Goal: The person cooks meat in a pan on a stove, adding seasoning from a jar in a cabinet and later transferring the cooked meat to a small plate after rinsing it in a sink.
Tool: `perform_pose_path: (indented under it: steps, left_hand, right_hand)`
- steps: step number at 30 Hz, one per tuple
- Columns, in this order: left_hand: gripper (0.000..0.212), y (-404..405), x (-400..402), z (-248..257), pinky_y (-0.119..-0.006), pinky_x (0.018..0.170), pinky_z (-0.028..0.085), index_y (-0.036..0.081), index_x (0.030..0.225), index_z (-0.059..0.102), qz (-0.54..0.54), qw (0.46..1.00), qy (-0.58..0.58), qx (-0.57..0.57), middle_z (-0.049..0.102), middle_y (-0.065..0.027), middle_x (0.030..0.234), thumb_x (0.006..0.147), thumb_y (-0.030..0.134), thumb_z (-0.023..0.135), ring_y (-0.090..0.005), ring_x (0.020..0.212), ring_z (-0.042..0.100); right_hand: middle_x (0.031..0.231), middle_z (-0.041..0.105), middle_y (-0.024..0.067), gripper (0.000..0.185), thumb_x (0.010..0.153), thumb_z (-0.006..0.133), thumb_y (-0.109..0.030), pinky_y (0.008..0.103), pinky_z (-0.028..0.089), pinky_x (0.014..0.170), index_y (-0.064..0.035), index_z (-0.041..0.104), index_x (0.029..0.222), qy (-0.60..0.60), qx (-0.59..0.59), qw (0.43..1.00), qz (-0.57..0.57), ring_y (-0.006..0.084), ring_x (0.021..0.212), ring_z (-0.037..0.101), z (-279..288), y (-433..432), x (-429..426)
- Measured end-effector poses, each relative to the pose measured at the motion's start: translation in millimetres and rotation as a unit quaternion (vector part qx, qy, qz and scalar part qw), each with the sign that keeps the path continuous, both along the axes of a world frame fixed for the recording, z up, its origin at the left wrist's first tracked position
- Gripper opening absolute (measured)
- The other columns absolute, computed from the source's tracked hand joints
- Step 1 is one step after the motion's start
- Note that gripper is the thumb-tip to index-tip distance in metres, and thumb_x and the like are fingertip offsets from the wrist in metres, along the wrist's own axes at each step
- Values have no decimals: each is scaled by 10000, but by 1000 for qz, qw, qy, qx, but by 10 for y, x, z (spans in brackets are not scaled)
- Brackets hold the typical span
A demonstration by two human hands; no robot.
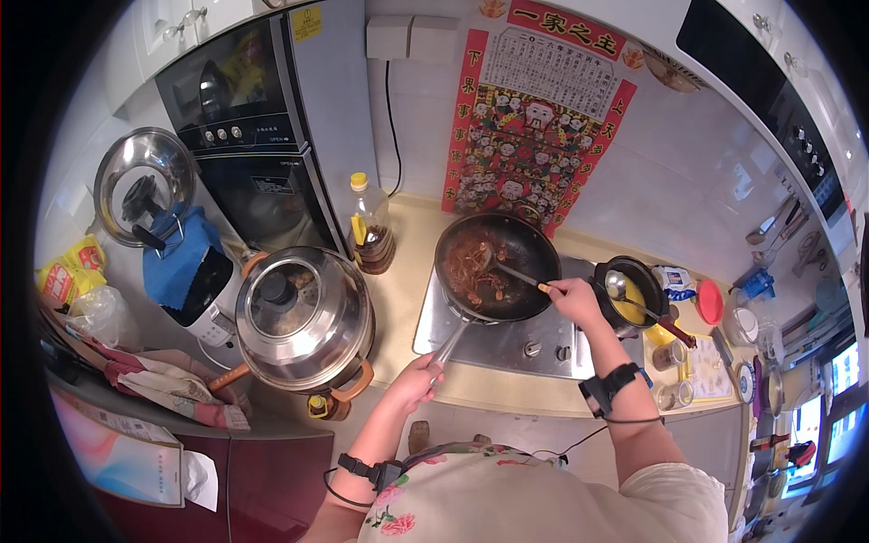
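Note:
A dark frying pan (523,292) sits on the left side of a steel gas hob (502,346). Brownish-red food in strands and pieces (475,261) lies mostly in the pan's left half. My left hand (414,382) is closed round the pan's metal handle (451,345). In my right hand (576,302) is the handle of a metal ladle or turner (516,273), whose head rests among the food. Just right of that hand, a dark pot (657,288) holds yellow liquid (631,305), with a second ladle (616,285) lying across it.
A large lidded steamer pot (305,353) with wooden handles stands at the left, near a plastic oil bottle (373,244). Glass jars (669,354), a knife (722,347) and a cutting board (707,366) with food occupy the right counter. A red poster (536,122) hangs behind.

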State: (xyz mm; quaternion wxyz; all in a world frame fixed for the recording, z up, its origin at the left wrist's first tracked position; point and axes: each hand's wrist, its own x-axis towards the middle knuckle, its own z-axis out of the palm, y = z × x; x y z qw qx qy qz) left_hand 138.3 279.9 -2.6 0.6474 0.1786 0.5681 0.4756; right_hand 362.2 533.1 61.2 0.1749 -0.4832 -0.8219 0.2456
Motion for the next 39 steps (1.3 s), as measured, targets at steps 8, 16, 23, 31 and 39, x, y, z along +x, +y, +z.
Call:
perform_pose_path:
  steps: [8,16,23,31,39]
  left_hand:
    - [266,-42,6,-49,-210,368,244,79,1205,478,9,1000,-4,-7,498,1,754,954,164,451,-72,437,358]
    - [259,23,-26,0,-206,367,243,87,1195,490,7,1000,1,-17,503,8,751,954,173,455,-70,437,365]
    - [220,89,-32,-11,-215,357,229,75,1144,504,-6,1000,-10,-17,497,-1,760,962,179,436,-73,418,347]
    - [215,57,-49,-57,-212,354,226,82,1154,483,-7,1000,-11,-21,502,-8,752,959,163,440,-78,424,349]
    - [149,65,-63,-19,-214,351,205,87,1073,492,-12,1000,-7,-11,501,-3,754,961,167,433,-74,411,344]
  right_hand:
    - [770,656,167,227,758,644,-187,426,517,683,-117,710,963,-105,153,981,64,345,714,636,494,-960,83]
    - [854,662,174,244,755,649,-157,424,519,718,-109,702,989,-44,175,982,-54,354,783,636,139,-380,-11]
    - [840,661,180,228,770,642,-174,434,517,730,-114,701,982,-38,162,984,-69,354,785,637,-2,-411,-177]
    - [868,667,157,249,751,645,-151,413,514,734,-118,704,991,17,34,999,-15,349,796,631,22,-990,236]
    - [848,665,167,247,768,641,-161,420,521,705,-112,696,1004,57,169,973,-150,348,781,639,-171,-456,92]
